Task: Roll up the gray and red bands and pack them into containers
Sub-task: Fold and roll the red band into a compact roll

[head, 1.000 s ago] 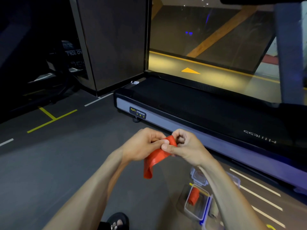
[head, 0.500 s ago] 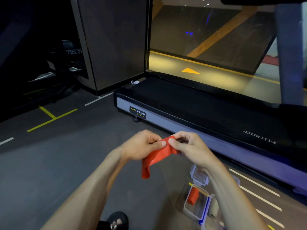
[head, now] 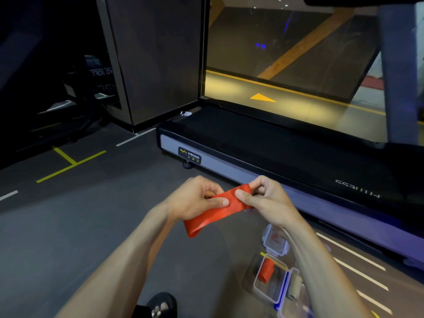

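Observation:
A flat red band [head: 214, 211] is held in the air in front of me over the dark floor. My left hand [head: 195, 198] pinches its left part and my right hand [head: 263, 198] pinches its upper right end; the lower loop hangs down to the left. On the floor at lower right, a clear container [head: 278, 292] lies open with a rolled red band [head: 266, 270] inside. A second clear container [head: 275, 243] sits just beyond it. A rolled gray band [head: 296, 286] lies to the right of the open container, partly hidden by my right forearm.
A treadmill [head: 275, 152] with a black belt stretches across the floor right behind my hands. A dark pillar [head: 151, 60] and exercise machines [head: 75, 99] stand at the back left. My sandalled foot [head: 160, 306] shows at the bottom edge.
The band was bunched between my fingertips and hanging; now my hands have drawn apart and it is spread flatter and wider between them.

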Action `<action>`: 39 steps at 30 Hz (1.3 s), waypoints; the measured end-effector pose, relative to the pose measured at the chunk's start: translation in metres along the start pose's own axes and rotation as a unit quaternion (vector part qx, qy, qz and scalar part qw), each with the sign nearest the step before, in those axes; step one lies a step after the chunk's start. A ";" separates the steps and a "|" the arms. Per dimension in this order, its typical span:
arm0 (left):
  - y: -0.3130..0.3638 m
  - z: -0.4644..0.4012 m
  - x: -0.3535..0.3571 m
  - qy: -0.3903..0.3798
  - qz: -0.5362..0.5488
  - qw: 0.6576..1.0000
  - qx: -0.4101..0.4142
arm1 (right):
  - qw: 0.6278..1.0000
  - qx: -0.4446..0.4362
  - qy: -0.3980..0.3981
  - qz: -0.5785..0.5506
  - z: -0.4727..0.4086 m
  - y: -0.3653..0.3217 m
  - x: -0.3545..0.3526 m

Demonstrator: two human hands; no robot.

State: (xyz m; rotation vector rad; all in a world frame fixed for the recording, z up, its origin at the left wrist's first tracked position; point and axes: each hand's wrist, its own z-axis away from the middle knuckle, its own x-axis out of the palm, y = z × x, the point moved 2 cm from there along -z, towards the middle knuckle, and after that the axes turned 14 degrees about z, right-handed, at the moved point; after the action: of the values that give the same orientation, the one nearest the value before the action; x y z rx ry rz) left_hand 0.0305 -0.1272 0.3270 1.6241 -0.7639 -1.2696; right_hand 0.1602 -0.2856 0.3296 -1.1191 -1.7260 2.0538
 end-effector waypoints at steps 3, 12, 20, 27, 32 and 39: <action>-0.001 0.000 0.001 -0.002 0.034 0.999 -0.005 | 1.000 -0.006 0.004 0.004 -0.002 0.000 0.000; 0.006 0.000 0.009 -0.047 0.113 0.992 0.011 | 0.999 -0.037 -0.032 0.000 -0.003 -0.002 0.005; 0.012 0.005 0.014 -0.093 0.163 0.982 -0.012 | 0.996 -0.064 -0.055 0.025 -0.005 0.001 0.005; 0.017 0.002 0.015 -0.082 0.120 0.988 -0.047 | 0.992 -0.094 -0.072 0.051 -0.003 0.003 0.006; 0.012 0.002 0.016 -0.049 0.075 0.996 0.010 | 0.991 -0.082 -0.085 0.065 -0.001 0.003 0.005; 0.009 -0.001 0.016 -0.035 0.030 0.998 0.051 | 0.989 -0.082 -0.081 0.090 0.003 -0.001 0.010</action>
State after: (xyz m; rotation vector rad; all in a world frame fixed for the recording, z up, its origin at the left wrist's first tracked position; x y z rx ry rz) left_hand 0.0366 -0.1447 0.3290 1.6327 -0.9266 -1.2678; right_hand 0.1511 -0.2814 0.3270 -1.2281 -1.9687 2.1955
